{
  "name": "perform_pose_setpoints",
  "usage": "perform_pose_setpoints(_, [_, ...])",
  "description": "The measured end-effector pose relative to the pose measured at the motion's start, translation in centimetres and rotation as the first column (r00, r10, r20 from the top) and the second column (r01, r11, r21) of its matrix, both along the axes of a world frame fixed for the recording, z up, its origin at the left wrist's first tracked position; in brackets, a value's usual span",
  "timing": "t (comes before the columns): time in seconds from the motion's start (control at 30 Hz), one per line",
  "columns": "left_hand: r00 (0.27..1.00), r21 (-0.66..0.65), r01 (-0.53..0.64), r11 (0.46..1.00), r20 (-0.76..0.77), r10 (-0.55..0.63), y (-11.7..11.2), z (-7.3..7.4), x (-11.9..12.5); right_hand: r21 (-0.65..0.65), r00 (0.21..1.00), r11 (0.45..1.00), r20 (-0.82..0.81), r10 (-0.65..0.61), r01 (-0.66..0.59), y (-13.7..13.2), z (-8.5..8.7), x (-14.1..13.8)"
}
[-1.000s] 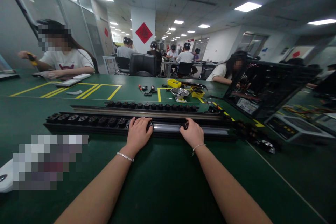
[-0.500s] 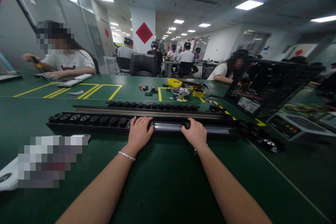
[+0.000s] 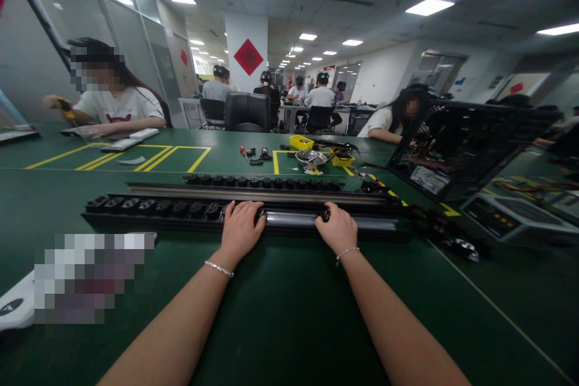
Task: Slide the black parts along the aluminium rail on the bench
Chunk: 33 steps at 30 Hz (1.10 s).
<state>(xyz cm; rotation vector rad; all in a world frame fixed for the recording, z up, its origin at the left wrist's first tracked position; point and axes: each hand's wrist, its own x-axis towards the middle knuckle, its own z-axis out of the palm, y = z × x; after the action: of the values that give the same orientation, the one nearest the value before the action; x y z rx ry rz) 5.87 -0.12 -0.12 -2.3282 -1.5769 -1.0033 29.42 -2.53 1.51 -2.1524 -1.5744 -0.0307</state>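
Observation:
A long black power strip lies across the green table before me. A row of black sockets fills its left part, and the bare inside of its metal channel shows between my hands. My left hand is wrapped over the strip at the right end of that row, hiding what lies beneath the palm. My right hand is closed around a small black socket at the channel, mostly covered by the fingers. A second strip with a row of sockets and a long metal rail lie just behind.
Loose black parts lie at the strip's right end. Beyond are an open computer case, a power supply, a metal bowl and a yellow bin. A blurred-out white item is near left. People sit at tables.
My right hand, with the socket in it, has shifted very slightly to the right. My left hand stays in place on the strip.

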Motion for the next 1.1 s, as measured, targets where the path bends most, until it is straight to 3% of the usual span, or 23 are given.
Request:
perform_pose_setpoints(0.87, [1.000,-0.010,-0.005,1.000,-0.008,0.005,0.0,0.0,0.0,0.074,0.999,0.996,0.012,-0.052,0.051,-0.4,-0.2,0.9])
perform_pose_setpoints(1.1, [1.000,-0.007,-0.006,1.000,-0.007,0.005,0.1,-0.1,0.0,0.021,0.998,0.998,-0.019,-0.059,0.060,-0.4,0.1,1.1])
